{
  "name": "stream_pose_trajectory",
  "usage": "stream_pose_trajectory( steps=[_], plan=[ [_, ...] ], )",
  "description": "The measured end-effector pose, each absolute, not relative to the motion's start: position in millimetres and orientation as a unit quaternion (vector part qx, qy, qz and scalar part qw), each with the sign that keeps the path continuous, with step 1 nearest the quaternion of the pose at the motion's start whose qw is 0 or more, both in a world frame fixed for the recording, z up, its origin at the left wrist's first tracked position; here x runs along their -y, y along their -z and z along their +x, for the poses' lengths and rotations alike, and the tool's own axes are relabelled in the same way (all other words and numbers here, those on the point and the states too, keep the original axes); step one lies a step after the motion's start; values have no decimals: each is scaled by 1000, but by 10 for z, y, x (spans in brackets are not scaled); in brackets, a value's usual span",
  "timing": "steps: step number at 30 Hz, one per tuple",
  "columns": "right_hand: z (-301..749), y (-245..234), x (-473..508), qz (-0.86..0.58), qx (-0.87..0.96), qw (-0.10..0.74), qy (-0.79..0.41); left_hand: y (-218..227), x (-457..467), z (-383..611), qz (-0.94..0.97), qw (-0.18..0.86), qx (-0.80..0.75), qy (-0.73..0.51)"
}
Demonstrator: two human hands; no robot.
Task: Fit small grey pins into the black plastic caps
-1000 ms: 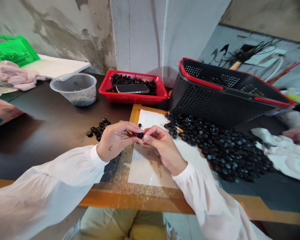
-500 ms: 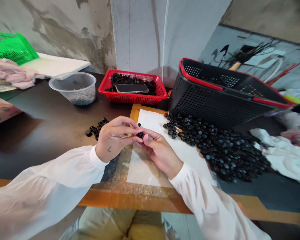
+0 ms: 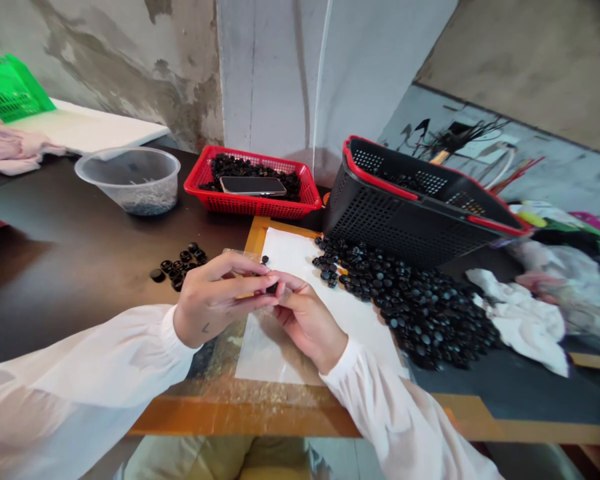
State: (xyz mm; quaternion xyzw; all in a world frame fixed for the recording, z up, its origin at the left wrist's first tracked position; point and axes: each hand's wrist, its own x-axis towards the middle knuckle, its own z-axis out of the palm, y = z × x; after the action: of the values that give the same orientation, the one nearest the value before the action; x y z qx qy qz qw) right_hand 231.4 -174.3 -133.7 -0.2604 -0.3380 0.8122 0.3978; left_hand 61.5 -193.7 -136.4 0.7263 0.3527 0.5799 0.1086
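My left hand [image 3: 215,293] and my right hand [image 3: 307,313] meet over a white sheet of paper [image 3: 280,353]. Their fingertips pinch a small black cap-like piece [image 3: 272,288], mostly hidden by the fingers. Just beyond the fingers, one loose black piece [image 3: 265,259] lies on the paper's edge. A small group of round black pieces [image 3: 178,263] sits on the dark table left of my left hand. To the right of my right hand spreads a big heap of similar glossy black pieces [image 3: 415,300], partly over the paper.
At the back, a red basket [image 3: 260,210] holds black parts with a phone [image 3: 253,186] on top. A clear tub [image 3: 130,173] with thin metal bits stands to its left. A black crate [image 3: 395,220] rises behind the heap. Crumpled white cloth [image 3: 525,320] lies at right.
The view has turned slightly, so everything sits a little farther left and the hands lower. Both hands keep hold of the black piece, with the fingers slightly shifted around it.
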Motion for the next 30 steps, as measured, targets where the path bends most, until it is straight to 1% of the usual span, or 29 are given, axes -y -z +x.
stream_pose_trajectory(
  steps=[3,5,7,9,10,11,13,15,18,21,23,25,30],
  plan=[
    [2370,1303,1652,-248,419,406,-773,1288,1913,574,761,37,-342,-550],
    [2461,1235,1558,-279,531,425,-678,1239,1898,527,766,-2,-361,-533],
    [2601,1159,1435,-352,666,439,-490,1208,1865,465,748,-13,-396,-532],
    [2771,1113,1287,-444,748,440,-221,1203,1802,394,733,-16,-431,-525],
    [2858,1111,1211,-476,765,419,-115,1213,1762,360,733,-21,-446,-513],
    [2940,1124,1138,-496,778,383,-41,1230,1721,329,739,-28,-457,-493],
    [3074,1178,1020,-535,783,314,40,1278,1651,288,768,-40,-459,-445],
    [3148,1239,960,-559,780,274,70,1331,1618,277,807,-30,-436,-398],
    [3128,1280,982,-529,797,284,60,1380,1637,303,855,-4,-394,-337],
    [2982,1273,1090,-413,861,296,-18,1387,1672,328,881,4,-365,-302],
    [2859,1274,1173,-316,908,267,-71,1382,1678,328,895,13,-343,-286],
    [2755,1287,1242,-258,933,234,-93,1380,1670,318,905,14,-329,-271],
    [2668,1308,1293,-271,936,205,-87,1381,1631,272,895,-18,-362,-260]
  ],
)
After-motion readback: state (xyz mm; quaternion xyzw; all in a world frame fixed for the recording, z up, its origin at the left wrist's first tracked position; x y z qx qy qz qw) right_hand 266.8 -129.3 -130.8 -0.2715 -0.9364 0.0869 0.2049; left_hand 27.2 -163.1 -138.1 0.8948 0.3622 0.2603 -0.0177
